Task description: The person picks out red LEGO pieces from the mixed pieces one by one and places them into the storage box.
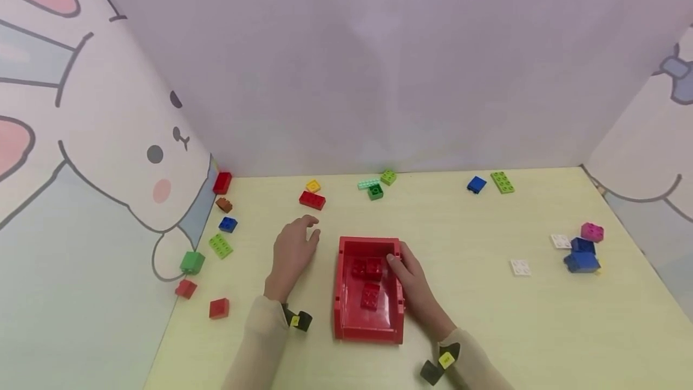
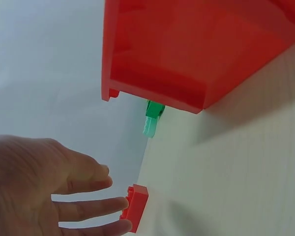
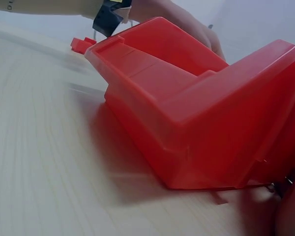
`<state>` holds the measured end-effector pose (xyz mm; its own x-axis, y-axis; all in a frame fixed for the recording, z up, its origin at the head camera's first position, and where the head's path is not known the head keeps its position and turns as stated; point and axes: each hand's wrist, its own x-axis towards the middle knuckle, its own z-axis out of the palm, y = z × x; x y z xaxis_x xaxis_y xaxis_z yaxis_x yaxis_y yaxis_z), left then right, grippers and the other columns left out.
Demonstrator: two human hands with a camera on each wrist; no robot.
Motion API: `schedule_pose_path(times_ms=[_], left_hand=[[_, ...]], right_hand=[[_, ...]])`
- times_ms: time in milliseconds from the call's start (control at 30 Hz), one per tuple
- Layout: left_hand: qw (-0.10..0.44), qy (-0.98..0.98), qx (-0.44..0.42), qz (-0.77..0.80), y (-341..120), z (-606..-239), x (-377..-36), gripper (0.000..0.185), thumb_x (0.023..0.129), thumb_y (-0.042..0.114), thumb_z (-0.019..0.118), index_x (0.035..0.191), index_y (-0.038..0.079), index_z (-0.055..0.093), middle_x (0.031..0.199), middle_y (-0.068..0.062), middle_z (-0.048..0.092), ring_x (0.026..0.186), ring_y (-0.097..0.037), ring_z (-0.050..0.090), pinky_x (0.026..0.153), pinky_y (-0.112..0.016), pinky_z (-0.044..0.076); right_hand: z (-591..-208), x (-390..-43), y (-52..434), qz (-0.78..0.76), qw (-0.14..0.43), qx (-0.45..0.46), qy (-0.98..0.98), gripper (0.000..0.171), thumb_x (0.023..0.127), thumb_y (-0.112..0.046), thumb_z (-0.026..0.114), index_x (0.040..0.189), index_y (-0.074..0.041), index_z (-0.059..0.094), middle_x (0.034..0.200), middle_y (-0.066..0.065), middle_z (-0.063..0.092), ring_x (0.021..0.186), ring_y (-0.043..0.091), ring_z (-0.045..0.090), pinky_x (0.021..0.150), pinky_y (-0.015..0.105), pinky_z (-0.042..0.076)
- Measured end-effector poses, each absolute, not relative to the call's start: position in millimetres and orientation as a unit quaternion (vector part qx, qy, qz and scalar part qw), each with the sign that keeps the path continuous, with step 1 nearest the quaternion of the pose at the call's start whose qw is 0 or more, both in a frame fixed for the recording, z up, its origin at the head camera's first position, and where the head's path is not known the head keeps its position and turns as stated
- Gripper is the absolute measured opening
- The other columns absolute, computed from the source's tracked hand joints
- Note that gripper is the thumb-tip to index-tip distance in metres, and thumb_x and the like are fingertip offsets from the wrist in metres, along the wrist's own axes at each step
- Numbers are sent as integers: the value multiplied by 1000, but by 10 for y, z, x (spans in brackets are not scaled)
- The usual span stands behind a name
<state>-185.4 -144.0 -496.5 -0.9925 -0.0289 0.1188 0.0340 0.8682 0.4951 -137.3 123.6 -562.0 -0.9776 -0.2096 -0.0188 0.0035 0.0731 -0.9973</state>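
Sitting between both hands is a red bin (image 1: 369, 324), open-topped, three red bricks (image 1: 370, 281) lying inside. Right hand (image 1: 414, 290) is gripping its right wall, fingers curling over the rim. Left hand (image 1: 292, 254) is resting open just beside, holding nothing.

No text, brand or number can be read anywhere. The small yellow tags (image 1: 295, 321) on the black wrist straps carry marks too tiny to make out.

Head view looks down; both wrist views closely share the red bin (image 1: 368, 294).
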Motion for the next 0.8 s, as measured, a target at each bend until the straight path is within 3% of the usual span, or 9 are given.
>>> schedule_pose_path(times_ms=[233,500,800], left_hand=[[55,-968,10,-246,-1459,-4975,-1931,26,101,22,66,125,12,71,121,-10,76,103,-30,70,85,-45,61],[62,-969,9,-239,-1488,-4971,-1976,27,101,22,66,125,12,71,114,-12,76,92,-30,66,77,-43,58],[52,-972,13,-227,-1475,-5004,-2063,36,100,28,66,132,12,67,131,-17,69,110,-38,65,89,-52,58]], right_hand=[[-5628,-1381,1237,-676,80,-75,728,43,105,-37,58,145,-28,46,142,-3,60,136,23,57,108,35,56],[-5638,-1376,1242,-680,83,-71,725,45,104,-37,60,145,-29,46,141,-3,59,136,24,57,106,36,57],[-5622,-1364,1230,-679,77,-75,726,43,104,-34,59,145,-28,46,141,-2,60,135,25,57,105,33,57]])
